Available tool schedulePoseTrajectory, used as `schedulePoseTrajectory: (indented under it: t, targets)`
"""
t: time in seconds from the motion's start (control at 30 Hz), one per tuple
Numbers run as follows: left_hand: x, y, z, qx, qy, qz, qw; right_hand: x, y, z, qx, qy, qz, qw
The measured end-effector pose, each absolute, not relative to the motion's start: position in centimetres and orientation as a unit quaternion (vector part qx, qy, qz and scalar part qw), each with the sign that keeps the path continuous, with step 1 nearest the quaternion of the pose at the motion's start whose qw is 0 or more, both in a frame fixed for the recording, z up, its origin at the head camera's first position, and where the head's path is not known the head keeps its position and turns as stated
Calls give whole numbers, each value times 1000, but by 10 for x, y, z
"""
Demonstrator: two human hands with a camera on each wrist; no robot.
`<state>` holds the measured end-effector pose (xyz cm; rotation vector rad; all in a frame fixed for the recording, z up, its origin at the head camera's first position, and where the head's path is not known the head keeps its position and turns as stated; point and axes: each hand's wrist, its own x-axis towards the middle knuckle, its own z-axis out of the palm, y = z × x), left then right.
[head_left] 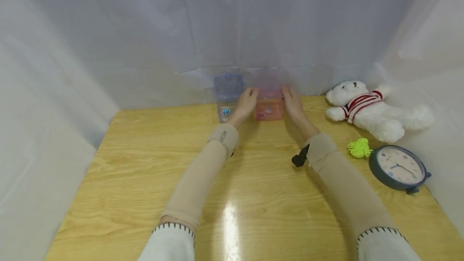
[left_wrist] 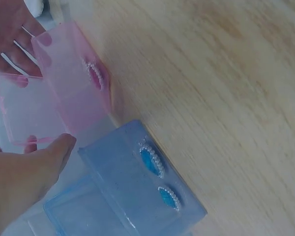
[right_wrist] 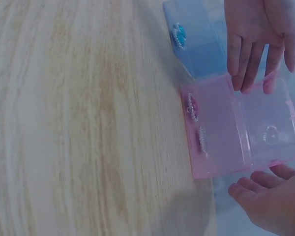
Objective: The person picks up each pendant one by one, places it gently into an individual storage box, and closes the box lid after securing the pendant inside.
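Note:
A translucent pink box (right_wrist: 216,132) stands against the curtain with its lid (right_wrist: 265,118) raised. Inside lies a pink gem ornament (head_left: 261,114) edged with pearl-like beads, with a paler shape beside it. My left hand (head_left: 247,104) touches the left edge of the lid with straight fingertips, its thumb near the hinge in the left wrist view. On the opposite edge, my right hand (head_left: 293,104) touches the lid with extended fingers. To the left of the pink box is a blue box (left_wrist: 113,162), lid raised too, holding a blue gem ornament (head_left: 225,111).
At the right, a white teddy bear (head_left: 373,106) in a striped top lies on the wooden table (head_left: 145,172). Nearer are a yellow-green tangled toy (head_left: 359,148) and a round dark-rimmed clock (head_left: 398,166). Pale curtains (head_left: 163,31) hang behind and at both sides.

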<state>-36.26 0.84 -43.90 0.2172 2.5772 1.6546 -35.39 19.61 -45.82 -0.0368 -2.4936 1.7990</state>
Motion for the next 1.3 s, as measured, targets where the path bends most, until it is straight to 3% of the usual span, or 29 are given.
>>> schedulePoseTrajectory:
  t: [0.2,0.57,0.97,1.3]
  targets:
    - [-360,11,-443,66,848,525,33,-353,197,-465,2,-842,537,53]
    - [-359,18,-457,57,853,518,26,-351,200,-474,15,-856,517,15]
    - [-358,21,-468,68,837,542,27,-351,201,-484,38,-859,510,13]
    - [-355,24,-476,72,864,498,-7,-352,201,-487,17,-858,514,9]
